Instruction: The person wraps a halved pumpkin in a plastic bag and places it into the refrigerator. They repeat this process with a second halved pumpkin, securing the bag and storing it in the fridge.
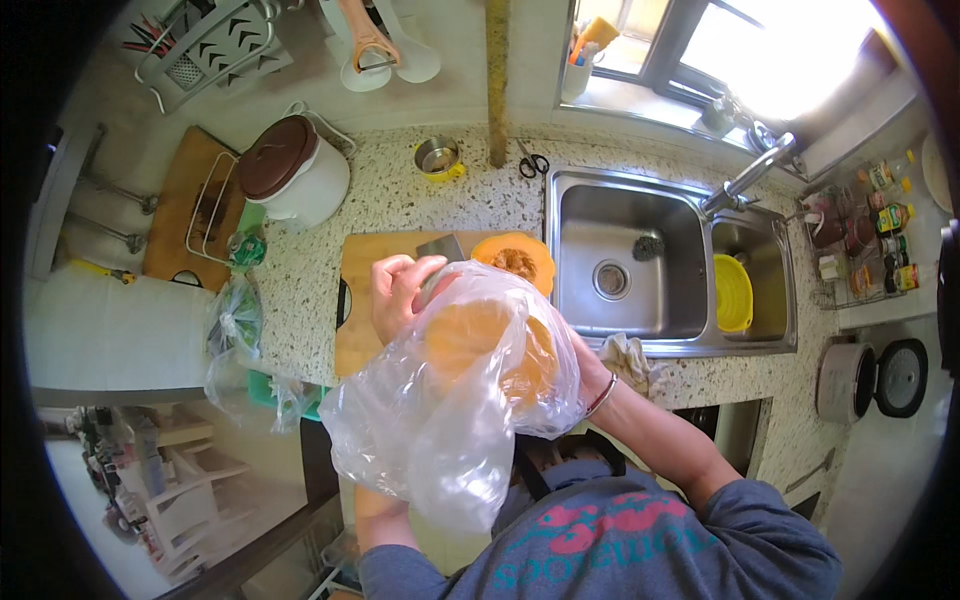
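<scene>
Bag: my hands hold up a clear plastic bag [430, 420], its loose end hanging down on the near side of my grip.
Pumpkin in bag: an orange pumpkin piece [475, 335] shows through the film, between my two hands.
Left hand: my left hand [397, 290] is at the bag's upper left, fingers bent and closed on the plastic.
Right hand: my right hand [586, 362] is at the bag's right side, mostly behind the film, so I cannot tell how its fingers stand; a bracelet [603, 396] circles that wrist.
Board: a wooden cutting board [362, 275] lies below and beyond my grip.
Cut pumpkin: a pumpkin half [513, 262] sits just beyond the bag, its seedy hollow facing up.
Blade: a flat metal blade [440, 247] lies just beyond my left fingers, partly hidden.
Sink: a steel double sink [582, 275] is right of my grip, with a yellow basin [733, 293] in its farther bowl.
Cloth: a crumpled cloth [625, 358] lies near my right wrist, by the sink's near edge.
Counter back: a small yellow-handled pot [438, 158] and dark-handled scissors [531, 162] lie well beyond my hands.
Cooker: a white pot with a brown lid [305, 180] stands beyond my grip, to the left.
</scene>
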A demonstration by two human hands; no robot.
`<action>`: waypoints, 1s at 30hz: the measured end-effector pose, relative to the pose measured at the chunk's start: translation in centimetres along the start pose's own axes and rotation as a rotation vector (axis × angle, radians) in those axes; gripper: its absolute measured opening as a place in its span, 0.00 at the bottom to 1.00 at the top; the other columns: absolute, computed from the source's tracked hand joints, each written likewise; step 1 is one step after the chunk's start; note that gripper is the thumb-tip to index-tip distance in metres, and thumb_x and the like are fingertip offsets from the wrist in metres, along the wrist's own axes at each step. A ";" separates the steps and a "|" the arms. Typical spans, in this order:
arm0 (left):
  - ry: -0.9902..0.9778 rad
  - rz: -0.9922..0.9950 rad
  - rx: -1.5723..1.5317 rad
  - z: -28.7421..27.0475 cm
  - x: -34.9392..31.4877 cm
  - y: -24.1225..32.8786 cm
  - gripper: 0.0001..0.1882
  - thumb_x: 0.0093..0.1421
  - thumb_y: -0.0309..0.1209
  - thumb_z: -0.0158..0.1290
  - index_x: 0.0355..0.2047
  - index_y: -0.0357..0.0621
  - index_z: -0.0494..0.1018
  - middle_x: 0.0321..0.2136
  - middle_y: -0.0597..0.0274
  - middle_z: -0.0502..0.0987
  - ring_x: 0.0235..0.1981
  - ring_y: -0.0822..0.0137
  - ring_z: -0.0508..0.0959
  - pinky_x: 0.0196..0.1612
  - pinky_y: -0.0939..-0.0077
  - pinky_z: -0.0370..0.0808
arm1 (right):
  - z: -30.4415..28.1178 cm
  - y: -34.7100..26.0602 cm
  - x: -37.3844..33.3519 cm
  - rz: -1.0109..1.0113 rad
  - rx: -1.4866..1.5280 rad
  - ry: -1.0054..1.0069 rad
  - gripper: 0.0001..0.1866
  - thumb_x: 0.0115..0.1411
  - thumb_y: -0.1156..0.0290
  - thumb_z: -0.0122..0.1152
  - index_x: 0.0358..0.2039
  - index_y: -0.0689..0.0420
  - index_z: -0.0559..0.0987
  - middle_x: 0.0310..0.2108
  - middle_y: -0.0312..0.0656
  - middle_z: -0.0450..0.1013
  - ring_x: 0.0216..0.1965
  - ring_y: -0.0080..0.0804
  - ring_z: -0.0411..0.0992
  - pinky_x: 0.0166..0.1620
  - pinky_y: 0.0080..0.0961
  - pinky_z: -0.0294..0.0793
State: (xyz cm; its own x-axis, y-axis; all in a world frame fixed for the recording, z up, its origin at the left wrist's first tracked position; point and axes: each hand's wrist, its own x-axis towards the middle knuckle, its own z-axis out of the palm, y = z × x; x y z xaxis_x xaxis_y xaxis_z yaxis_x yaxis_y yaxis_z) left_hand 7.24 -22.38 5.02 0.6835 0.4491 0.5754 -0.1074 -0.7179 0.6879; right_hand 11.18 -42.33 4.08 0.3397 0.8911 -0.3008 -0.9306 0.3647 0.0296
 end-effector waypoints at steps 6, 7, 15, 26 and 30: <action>-0.662 -0.306 -1.131 -1.9 -4.9 0.0 0.17 0.63 0.37 0.52 0.50 0.43 0.72 0.51 0.52 0.69 0.51 0.61 0.72 0.54 0.69 0.71 | -1.8 2.7 -5.3 0.020 -0.007 -0.080 0.26 0.67 0.50 0.45 0.59 0.50 0.67 0.55 0.39 0.69 0.53 0.33 0.70 0.54 0.38 0.73; -0.664 -0.380 -1.209 -2.1 -5.9 0.6 0.18 0.63 0.37 0.52 0.50 0.43 0.72 0.51 0.52 0.69 0.51 0.61 0.72 0.54 0.69 0.71 | -2.5 3.5 -4.7 0.079 0.055 -0.132 0.26 0.67 0.49 0.44 0.59 0.51 0.67 0.56 0.39 0.69 0.53 0.32 0.70 0.56 0.37 0.71; -0.400 -0.818 -1.352 -4.2 -13.3 6.1 0.19 0.63 0.38 0.51 0.51 0.43 0.70 0.52 0.52 0.69 0.52 0.61 0.72 0.55 0.68 0.71 | -3.7 6.1 -10.2 0.022 -0.213 -0.095 0.25 0.66 0.55 0.48 0.60 0.53 0.66 0.56 0.38 0.69 0.55 0.31 0.68 0.58 0.34 0.69; -0.207 -0.971 -1.417 -5.1 -20.4 8.5 0.20 0.64 0.39 0.50 0.53 0.43 0.69 0.52 0.53 0.69 0.53 0.60 0.71 0.55 0.68 0.70 | -2.5 5.2 -13.2 0.432 -1.479 0.353 0.59 0.50 0.19 0.24 0.38 0.71 0.78 0.26 0.51 0.77 0.20 0.36 0.77 0.23 0.23 0.78; -0.181 -0.963 -1.424 -5.7 -21.2 9.3 0.21 0.64 0.40 0.50 0.53 0.43 0.68 0.53 0.53 0.68 0.53 0.60 0.71 0.56 0.67 0.70 | -2.4 5.3 -14.0 0.245 -1.621 0.364 0.53 0.57 0.25 0.28 0.23 0.70 0.79 0.20 0.49 0.76 0.19 0.35 0.77 0.23 0.24 0.77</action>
State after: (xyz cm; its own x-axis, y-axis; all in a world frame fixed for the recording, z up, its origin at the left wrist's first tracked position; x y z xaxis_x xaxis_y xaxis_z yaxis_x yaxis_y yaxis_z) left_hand -12.36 -35.60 1.71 0.9356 0.2684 -0.2292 -0.0791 0.7924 0.6049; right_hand 1.15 -53.55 6.18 0.3444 0.6918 -0.6346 -0.2014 -0.6058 -0.7697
